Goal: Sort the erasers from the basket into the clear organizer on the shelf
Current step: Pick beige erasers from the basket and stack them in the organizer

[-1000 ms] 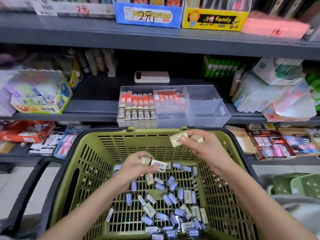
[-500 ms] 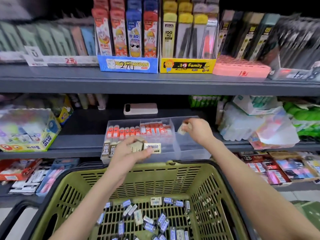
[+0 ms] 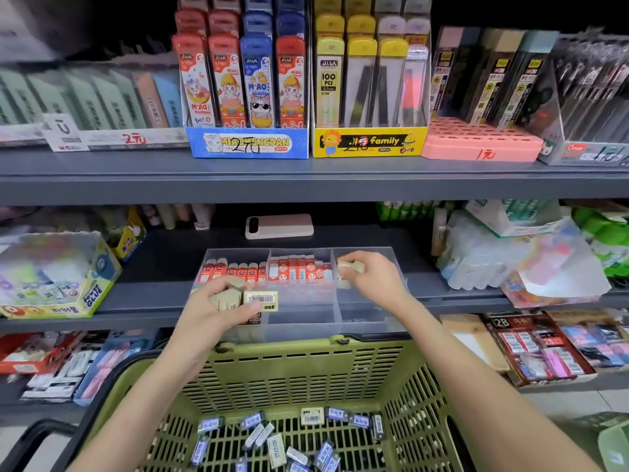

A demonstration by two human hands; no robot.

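Blocky beige erasers [image 3: 235, 299], one showing a barcode label, sit bunched in the curled grip of the left hand [image 3: 211, 313] over the front-left compartment of the clear organizer [image 3: 303, 323]; we cannot count them. The right hand [image 3: 376, 279] pinches one more beige eraser [image 3: 352, 267] above the rear-right compartment. Two rear compartments hold red-sleeved rows. The hard plastic organizer stands on a grey shelf [image 3: 153, 298]. Below it, the green slotted basket [image 3: 306, 366] holds loose blue-sleeved erasers [image 3: 328, 451].
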